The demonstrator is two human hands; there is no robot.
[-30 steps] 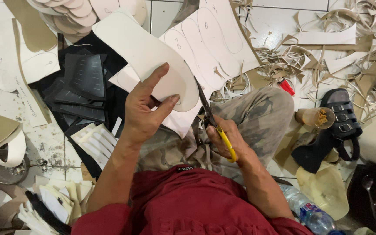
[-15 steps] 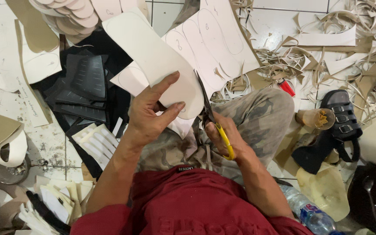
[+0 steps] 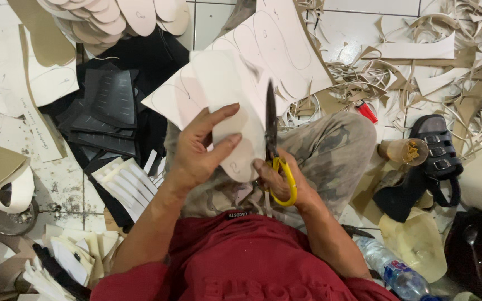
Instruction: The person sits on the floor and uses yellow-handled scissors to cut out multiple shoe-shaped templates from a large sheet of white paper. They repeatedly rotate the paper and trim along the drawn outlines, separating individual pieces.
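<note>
My left hand (image 3: 199,150) grips a white sole-shaped sheet (image 3: 227,103), thumb on top and fingers beneath, held over my lap. My right hand (image 3: 281,183) is closed in the yellow handles of scissors (image 3: 271,134). The dark blades point away from me along the sheet's right edge. A larger white sheet (image 3: 285,50) with pencilled sole outlines lies just beyond, on the floor.
Several black ribbed pieces (image 3: 107,106) lie left of my knee. Cut white soles (image 3: 118,14) are stacked at top left. Curled offcuts (image 3: 447,61) cover the floor at right, beside a black sandal (image 3: 436,150), a red lighter (image 3: 366,111) and a plastic bottle (image 3: 391,270).
The white sheet has turned in my left hand and come closer to me. The scissors have moved along its right edge, blades now pointing straight away.
</note>
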